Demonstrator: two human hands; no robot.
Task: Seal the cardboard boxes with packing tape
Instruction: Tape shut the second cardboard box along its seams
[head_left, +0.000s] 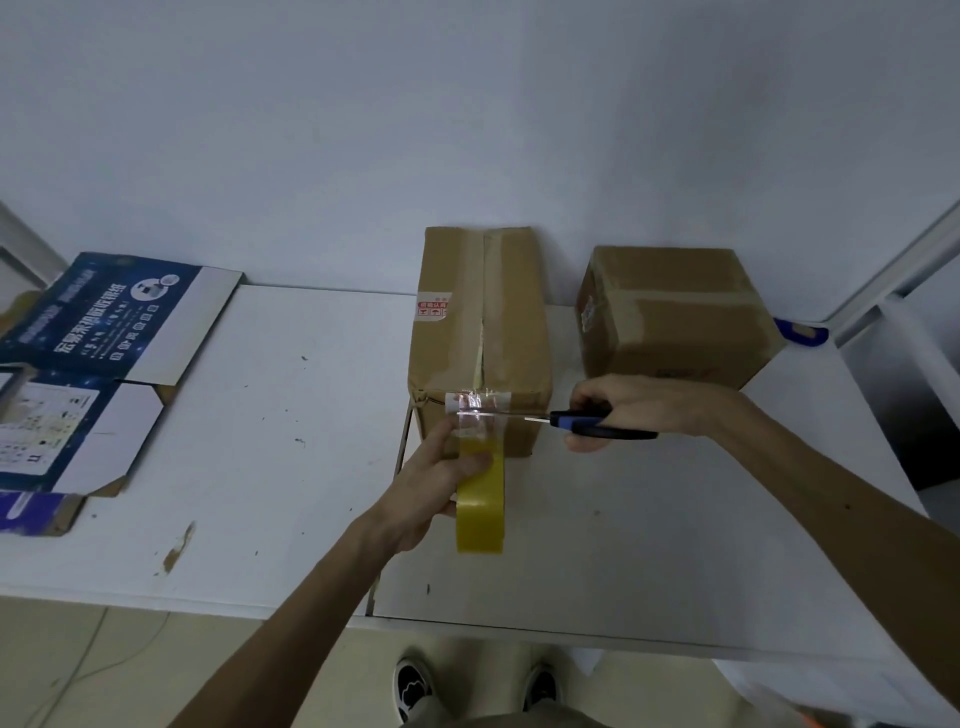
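Observation:
A long cardboard box (511, 322) stands on the white table (270, 415), with tape along its top seam. My left hand (441, 478) grips a yellow roll of packing tape (480, 506) just in front of the box. A clear strip of tape (478, 415) stretches from the roll up to the box's near top edge. My right hand (628, 410) grips blue-handled scissors (592, 422), whose blades reach left across that strip. A second, taped cardboard box (675, 317) sits to the right, against the wall.
Flattened blue printed cartons (98, 364) lie on the table's left part. A blue object (800, 332) peeks out behind the right box. A gap (400, 457) runs between two tabletops near the long box. My shoes (472, 686) show below the table's front edge.

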